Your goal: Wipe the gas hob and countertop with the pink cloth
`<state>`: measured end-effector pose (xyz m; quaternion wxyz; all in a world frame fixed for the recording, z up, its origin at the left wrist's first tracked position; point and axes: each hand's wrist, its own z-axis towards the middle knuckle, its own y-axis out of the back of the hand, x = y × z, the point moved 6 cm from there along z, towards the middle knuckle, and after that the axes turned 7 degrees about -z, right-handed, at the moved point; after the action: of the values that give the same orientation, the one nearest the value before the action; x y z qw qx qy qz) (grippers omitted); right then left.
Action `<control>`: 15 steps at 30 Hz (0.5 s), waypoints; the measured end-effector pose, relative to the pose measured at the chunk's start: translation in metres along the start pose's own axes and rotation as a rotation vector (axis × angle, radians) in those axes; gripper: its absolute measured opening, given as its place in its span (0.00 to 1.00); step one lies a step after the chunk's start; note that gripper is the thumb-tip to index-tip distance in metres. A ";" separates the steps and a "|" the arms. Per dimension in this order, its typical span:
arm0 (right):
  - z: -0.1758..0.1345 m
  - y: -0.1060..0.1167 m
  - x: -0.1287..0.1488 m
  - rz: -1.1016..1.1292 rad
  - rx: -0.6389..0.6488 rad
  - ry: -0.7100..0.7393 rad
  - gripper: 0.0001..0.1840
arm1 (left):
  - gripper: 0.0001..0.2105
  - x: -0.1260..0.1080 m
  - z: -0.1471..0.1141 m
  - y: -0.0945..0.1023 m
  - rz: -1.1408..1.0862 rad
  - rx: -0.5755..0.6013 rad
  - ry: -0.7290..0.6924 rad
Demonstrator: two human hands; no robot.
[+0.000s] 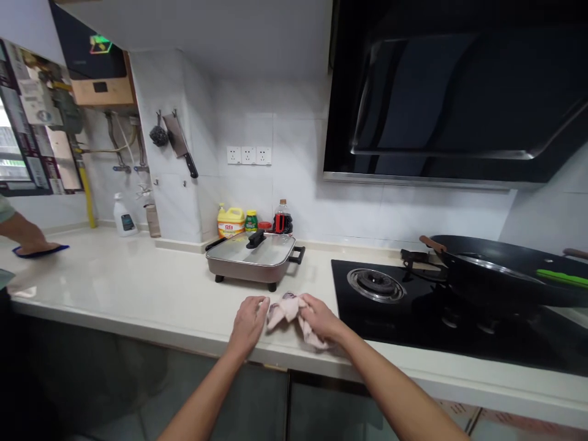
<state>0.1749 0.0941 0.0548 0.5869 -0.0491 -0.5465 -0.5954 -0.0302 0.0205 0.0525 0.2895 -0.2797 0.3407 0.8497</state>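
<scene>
A pale pink cloth (288, 310) lies bunched over the counter's front part, its loose end hanging toward the front edge. My right hand (320, 317) is closed around its right side. Just left of the cloth, my left hand (249, 320) is low over the worktop with its fingers extended and nothing seen in them; whether its fingertips touch the cloth I cannot tell. Behind both hands stands a brownish electric pan (248, 269) with a glass lid (271, 248) and black handles.
To the right is a black gas stove (367, 318) bearing a large wok (487, 294). Bottles, among them a yellow detergent jug (231, 222), line the wall. At far left another person's hand (30, 237) presses a dark blue cloth (57, 249). A cleaver (177, 136) hangs from a hook.
</scene>
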 end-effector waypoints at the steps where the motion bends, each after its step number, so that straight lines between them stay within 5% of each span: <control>1: 0.006 0.006 -0.005 0.013 -0.040 -0.024 0.15 | 0.21 0.000 0.000 0.000 -0.001 -0.003 0.001; 7: -0.004 0.086 -0.054 -0.117 -0.348 -0.151 0.14 | 0.21 0.003 0.001 0.000 -0.004 -0.008 0.002; 11: -0.070 0.153 -0.087 -0.274 -0.475 -0.222 0.15 | 0.18 -0.001 0.001 -0.002 0.012 0.035 -0.060; 15: -0.148 0.189 -0.117 -0.529 -0.418 -0.234 0.17 | 0.15 -0.034 0.009 -0.019 0.073 0.089 -0.158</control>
<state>0.4392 0.1192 0.0265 0.3230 -0.0929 -0.4702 -0.8161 0.0033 0.0284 0.0734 0.2966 -0.1860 0.3642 0.8630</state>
